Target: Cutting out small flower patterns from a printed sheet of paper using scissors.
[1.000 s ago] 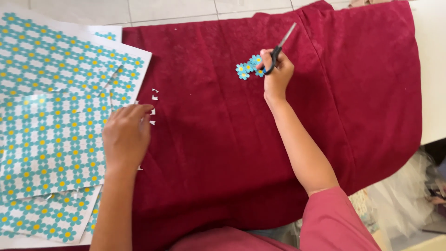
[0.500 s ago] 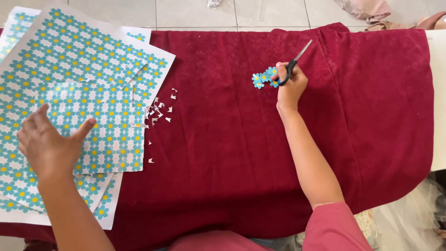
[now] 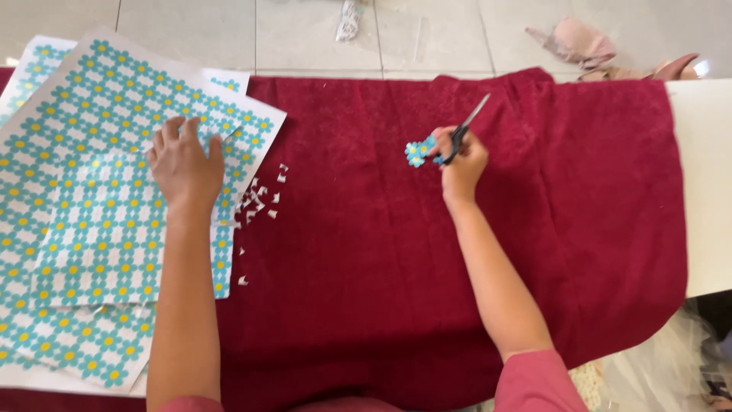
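Resting flat near the left edge of the table, the left hand [image 3: 183,164] lay palm down with its fingers spread on the top sheet of flower-printed paper [image 3: 99,229], gripping nothing; pressing like that would keep the loose stack of sheets from sliding on the red cloth [image 3: 366,267]. The sheets overlapped one another and hung a little past the near left corner, so the weight of the hand seemed to be what steadied them. Just right of the stack, small white paper scraps [image 3: 259,200] lay scattered on the cloth, the sort of trimmings that fall beside a cutting spot.

Farther out, toward the middle of the far edge, the right hand [image 3: 461,164] was closed around the handles of the scissors [image 3: 463,136], whose blades pointed up and away over the far edge, clear of the cloth. The same fingers pinched a small cut-out flower piece [image 3: 418,151] at the left of the fist, held just above the cloth.

Compared with half a second earlier, the left hand had moved from the lower part of the stack up to its far right part, while the right hand kept much the same hold.
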